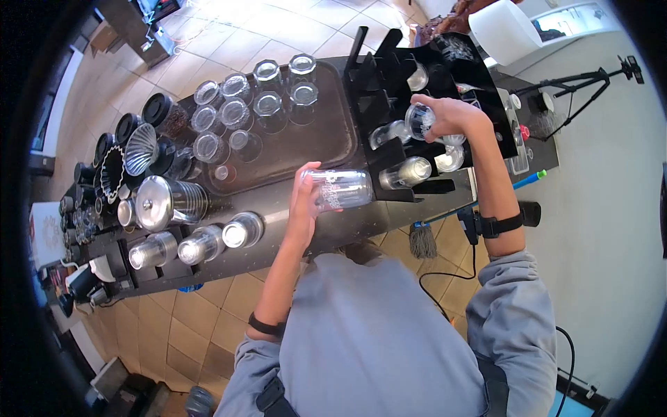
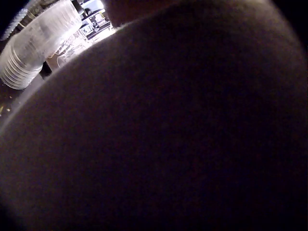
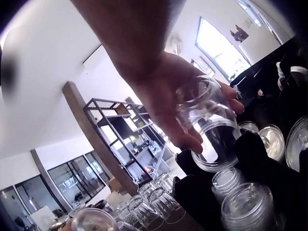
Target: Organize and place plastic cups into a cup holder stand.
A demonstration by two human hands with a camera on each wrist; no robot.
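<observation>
My left hand (image 1: 301, 208) grips a clear cup with white print (image 1: 347, 189) by one end, holding it sideways over the counter's front edge. My right hand (image 1: 455, 118) holds another clear cup (image 1: 420, 121) above the black organizer (image 1: 381, 75). In the right wrist view, the right hand's (image 3: 166, 96) fingers and thumb wrap round this clear cup (image 3: 214, 137), which tilts with its wide rim downward. Below it, stacked clear cups (image 3: 246, 207) sit in the organizer's slots. Most of the left wrist view is dark; stacked clear cups (image 2: 41, 41) show in its corner.
A brown tray (image 1: 306, 149) carries several upturned glasses (image 1: 267, 104). Left of it stand a steel canister (image 1: 154, 203), a ribbed glass dripper (image 1: 141, 149) and dark-lidded jars (image 1: 158, 108). Cup stacks (image 1: 243, 229) line the counter's front edge. A mop (image 1: 422, 240) leans nearby.
</observation>
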